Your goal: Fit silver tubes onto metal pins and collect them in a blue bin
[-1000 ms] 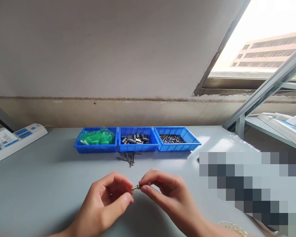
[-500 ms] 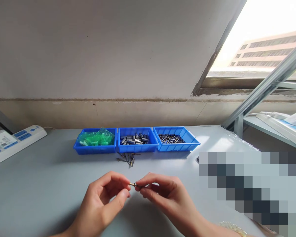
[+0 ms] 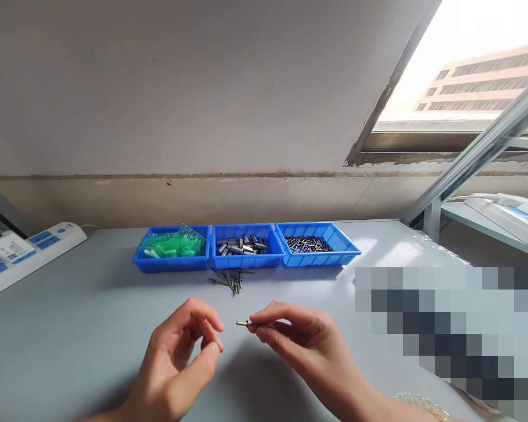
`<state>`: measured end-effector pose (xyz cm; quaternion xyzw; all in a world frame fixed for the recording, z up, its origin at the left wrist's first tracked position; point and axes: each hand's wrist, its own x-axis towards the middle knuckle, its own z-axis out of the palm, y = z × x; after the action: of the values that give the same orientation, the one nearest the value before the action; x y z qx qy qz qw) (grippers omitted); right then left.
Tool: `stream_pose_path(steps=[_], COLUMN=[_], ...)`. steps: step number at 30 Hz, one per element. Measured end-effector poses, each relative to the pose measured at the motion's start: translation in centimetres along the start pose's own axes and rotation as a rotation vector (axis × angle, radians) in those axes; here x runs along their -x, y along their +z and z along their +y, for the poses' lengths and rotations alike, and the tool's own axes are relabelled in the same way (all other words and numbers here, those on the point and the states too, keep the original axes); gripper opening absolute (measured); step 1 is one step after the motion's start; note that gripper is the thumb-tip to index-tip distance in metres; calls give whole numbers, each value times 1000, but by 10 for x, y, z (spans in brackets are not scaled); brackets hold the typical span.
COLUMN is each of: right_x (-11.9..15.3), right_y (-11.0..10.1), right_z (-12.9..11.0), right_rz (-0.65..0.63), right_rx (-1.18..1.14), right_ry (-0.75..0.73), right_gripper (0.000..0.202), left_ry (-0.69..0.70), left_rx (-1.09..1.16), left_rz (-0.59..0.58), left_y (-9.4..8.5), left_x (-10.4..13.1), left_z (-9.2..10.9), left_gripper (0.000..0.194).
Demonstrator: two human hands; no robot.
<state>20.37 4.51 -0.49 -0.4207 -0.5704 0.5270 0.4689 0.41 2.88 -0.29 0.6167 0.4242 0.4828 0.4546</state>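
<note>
Pinched between thumb and fingertips, a small metal pin [image 3: 243, 323] with a brass-coloured tip sticks out to the left of my right hand [image 3: 299, 346]. My left hand [image 3: 182, 357] is apart from the pin, its fingers curled loosely with a gap to the thumb, and nothing shows in it. Beyond the hands, a small pile of similar metal pins [image 3: 233, 279] lies on the grey table in front of the middle blue bin [image 3: 249, 261].
The left blue bin [image 3: 171, 266] holds green pieces in a clear bag; the middle has metal cylinders; the right blue bin [image 3: 325, 259] has many pins. A white power strip [image 3: 57, 241] lies at the left. A metal shelf frame [image 3: 475, 146] stands at the right.
My left hand has let go of the pin and moved a little to the left. My right hand, still pinching the pin, has shifted slightly right.
</note>
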Motion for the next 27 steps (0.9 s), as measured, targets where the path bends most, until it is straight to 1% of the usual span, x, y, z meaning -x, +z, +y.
stream_pose_path(steps=[3,6,12,16,18,20,23,24,27], right_x=[2,4,5,7,8,8,8,7,6], right_y=[0,2,4,6,6,5,4,4,4], right_z=[4,8,7,6,6,6,5,5,3], right_rz=[-19,-47,-94,-81,-70,-65,-50,-44,-32], right_rx=[-3,-14,41,13,-3,2,19,11,-38], right_ry=[-9,-36,-58,-77,-76,-83,-121,-140,-216], right_gripper=[12,10,10,9,10,10,10,11,14], left_ry=[42,34,-87,-212,-238,-219,-189,-188,-256], left_rx=[20,19,31,-24,-47,-40,-23,-19,-11], left_rz=[-7,-10,7,36,50,28,-58,-80,-105], left_y=[-1,-2,1,7,10,11,10,9,9], left_x=[0,-1,-1,-1,0,1,1,0,-4], left_z=[-1,-1,9,18,18,15,7,5,6], left_gripper=[12,11,4,8,7,10,4,8,14])
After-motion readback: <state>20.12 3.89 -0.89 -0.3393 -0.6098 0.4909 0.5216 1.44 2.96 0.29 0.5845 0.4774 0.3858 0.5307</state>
